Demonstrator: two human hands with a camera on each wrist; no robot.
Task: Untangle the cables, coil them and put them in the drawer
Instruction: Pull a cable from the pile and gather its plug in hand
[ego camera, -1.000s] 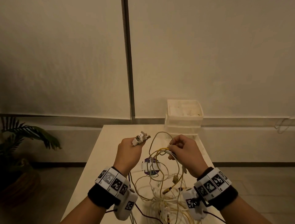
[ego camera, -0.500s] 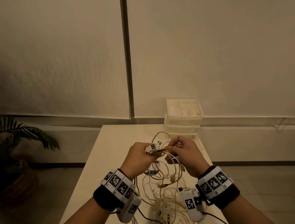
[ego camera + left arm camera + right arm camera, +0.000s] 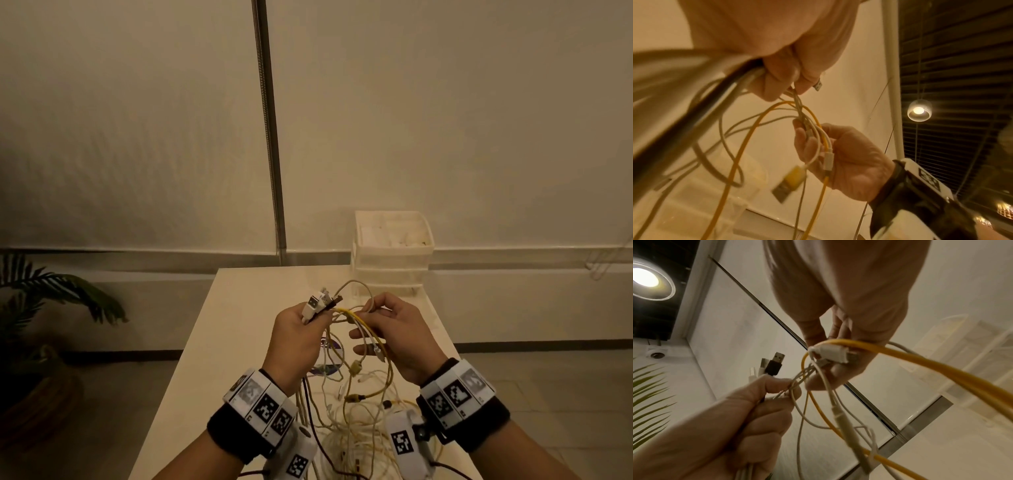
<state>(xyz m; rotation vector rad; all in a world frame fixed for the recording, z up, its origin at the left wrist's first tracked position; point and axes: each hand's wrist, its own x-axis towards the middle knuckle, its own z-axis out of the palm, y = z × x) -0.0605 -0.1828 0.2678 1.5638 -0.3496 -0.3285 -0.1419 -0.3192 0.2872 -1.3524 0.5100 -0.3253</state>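
The left hand (image 3: 297,337) is gripping a bundle of cable ends, fingers curled round them; USB plugs (image 3: 318,301) are projecting from the top of the fist toward 1 o'clock. The right hand (image 3: 399,337) is pinching thin pale strands between thumb and forefinger, with the lower fingers extended toward 9 o'clock. A yellow cable (image 3: 363,323) is bridging the two hands and draping over the right fingers.

The head view alone is showing the tangle of cables (image 3: 352,421) — round, flexible cords in white, beige and yellow — lying on the matte pale table (image 3: 239,325) at 6 o'clock beneath both hands. At 12 o'clock on the far table edge, a translucent plastic drawer unit (image 3: 392,253) is standing, rectangular, with stacked tiers; whether any drawer is open cannot be told.

The right wrist view is resolving what the head view blurs: a black USB-A plug (image 3: 774,363) with a metal shell beside white plugs above the left fist, and a white moulded connector (image 3: 831,352) lying against the right fingers. The left wrist view is adding a yellow-bodied USB plug (image 3: 790,183), blurred, hanging at 7 o'clock from the right palm, and a slim white connector (image 3: 828,160) resting across that palm.

A potted palm (image 3: 44,308) is standing on the floor at 9 o'clock.
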